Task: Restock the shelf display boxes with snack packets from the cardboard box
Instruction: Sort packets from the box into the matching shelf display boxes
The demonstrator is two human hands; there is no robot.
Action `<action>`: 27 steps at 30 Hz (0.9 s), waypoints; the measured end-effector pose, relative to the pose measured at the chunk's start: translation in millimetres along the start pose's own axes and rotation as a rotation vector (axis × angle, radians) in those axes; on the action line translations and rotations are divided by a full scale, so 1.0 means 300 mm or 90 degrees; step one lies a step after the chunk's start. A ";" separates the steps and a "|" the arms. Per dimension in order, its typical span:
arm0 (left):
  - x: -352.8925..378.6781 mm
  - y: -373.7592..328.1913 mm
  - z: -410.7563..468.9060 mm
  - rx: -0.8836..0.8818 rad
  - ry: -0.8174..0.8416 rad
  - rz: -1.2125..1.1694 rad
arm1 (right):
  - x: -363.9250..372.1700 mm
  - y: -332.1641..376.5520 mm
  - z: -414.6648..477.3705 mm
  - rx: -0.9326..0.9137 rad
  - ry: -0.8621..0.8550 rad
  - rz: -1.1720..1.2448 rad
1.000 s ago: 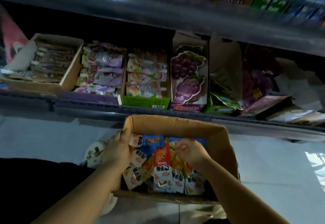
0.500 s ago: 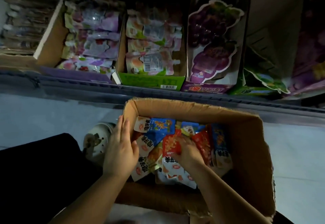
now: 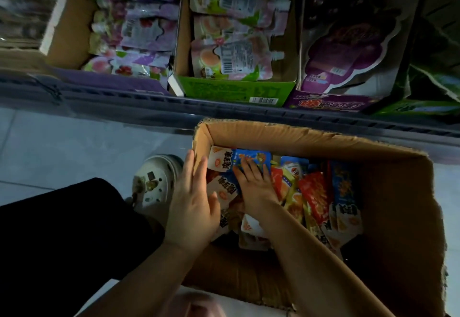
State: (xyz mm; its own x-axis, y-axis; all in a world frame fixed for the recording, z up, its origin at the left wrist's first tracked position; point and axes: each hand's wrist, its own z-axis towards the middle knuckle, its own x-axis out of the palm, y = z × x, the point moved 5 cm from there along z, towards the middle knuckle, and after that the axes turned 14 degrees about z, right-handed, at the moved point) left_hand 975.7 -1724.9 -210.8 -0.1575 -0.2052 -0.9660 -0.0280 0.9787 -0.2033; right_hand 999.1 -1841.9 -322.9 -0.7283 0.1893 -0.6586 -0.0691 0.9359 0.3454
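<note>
A brown cardboard box sits on the floor below the shelf, holding several snack packets in red, blue and white. My left hand lies with straight fingers against the box's left wall and the packets there. Inside the box, my right hand rests flat on a blue packet near the left side. On the shelf above stand display boxes: a green one with pouches, a purple one to its left and a grape-printed one to its right.
The grey shelf rail runs across just above the cardboard box. A white clog shoe and a black trouser leg lie left of the box on pale floor tiles. A plain brown box stands at the shelf's left.
The view has dropped closer to the box. My right hand moved left from the red packets onto the blue packet. My left hand stays at the box's left wall.
</note>
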 end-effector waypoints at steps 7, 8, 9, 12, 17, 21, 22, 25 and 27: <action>-0.006 0.008 0.003 -0.032 0.007 -0.061 | -0.054 0.012 0.020 -0.071 -0.049 -0.013; -0.009 0.006 0.004 -0.030 0.005 -0.062 | -0.063 0.015 0.025 -0.086 -0.063 -0.016; -0.011 0.004 0.004 -0.029 0.008 -0.064 | -0.071 0.022 0.029 -0.108 -0.076 -0.033; -0.012 0.004 0.004 -0.033 0.028 -0.077 | -0.076 0.068 0.037 -0.163 -0.066 -0.101; -0.014 0.007 0.006 -0.036 0.031 -0.078 | -0.095 0.086 0.013 -0.243 -0.116 -0.088; -0.022 0.003 0.002 -0.037 0.039 -0.090 | -0.123 -0.002 -0.072 -0.271 -0.162 -0.083; -0.024 0.001 0.001 -0.042 0.045 -0.092 | -0.123 -0.023 -0.096 -0.286 -0.170 -0.091; -0.028 -0.004 0.000 -0.051 0.053 -0.088 | -0.081 -0.094 -0.153 -0.265 -0.140 -0.082; -0.029 -0.005 -0.002 -0.062 0.064 -0.080 | -0.048 -0.127 -0.173 -0.200 -0.085 -0.060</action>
State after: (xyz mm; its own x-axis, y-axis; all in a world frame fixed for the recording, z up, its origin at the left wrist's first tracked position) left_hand 976.5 -1724.7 -202.0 -0.2442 -0.3287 -0.9123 -0.1483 0.9424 -0.2998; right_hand 976.8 -1895.7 -291.8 -0.6147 0.1627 -0.7718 -0.3537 0.8178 0.4541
